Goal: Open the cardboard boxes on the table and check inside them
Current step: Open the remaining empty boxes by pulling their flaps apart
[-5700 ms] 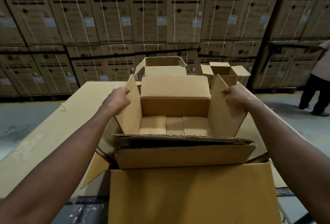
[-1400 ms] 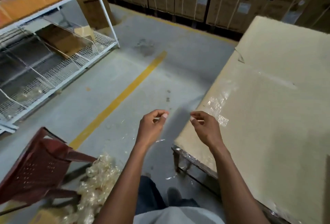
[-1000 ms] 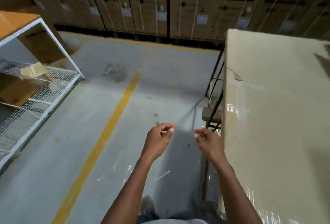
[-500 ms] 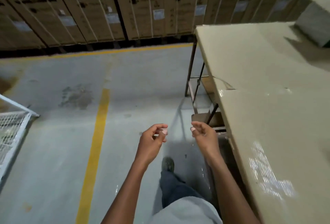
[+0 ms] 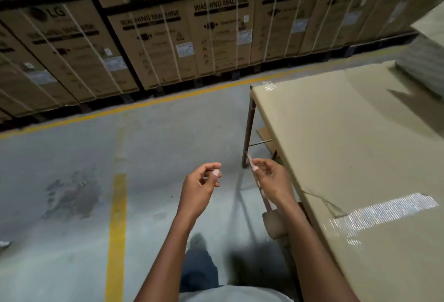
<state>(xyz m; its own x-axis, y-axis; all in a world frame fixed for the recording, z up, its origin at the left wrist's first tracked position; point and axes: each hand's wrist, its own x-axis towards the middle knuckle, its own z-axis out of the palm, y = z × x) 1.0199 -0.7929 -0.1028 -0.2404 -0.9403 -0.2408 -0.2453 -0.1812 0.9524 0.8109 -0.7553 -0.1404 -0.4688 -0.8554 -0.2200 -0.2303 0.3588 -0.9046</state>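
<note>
My two hands hover over the floor just left of the table (image 5: pixel 348 147), which is covered in cardboard sheet. My right hand (image 5: pixel 271 179) pinches a thin pinkish strip (image 5: pixel 264 196) between thumb and forefinger; the strip hangs down past my wrist. My left hand (image 5: pixel 200 184) has its fingers curled with the thumb near the forefinger; whether it holds anything is too small to tell. Only a corner of one cardboard box (image 5: pixel 425 61) shows, on the table at the far right edge of the view.
Stacked washing machine cartons (image 5: pixel 168 37) line the back wall behind a yellow floor line (image 5: pixel 117 217). The table's metal leg (image 5: pixel 247 133) stands close to my right hand. Shiny clear tape (image 5: pixel 384 208) patches the table cover. My leg and shoe (image 5: pixel 198 253) are below.
I have turned away from the open boxes to the table's left side. Over the last second the view swung right toward the table; my hands drew slightly apart, the strip staying in my right hand.
</note>
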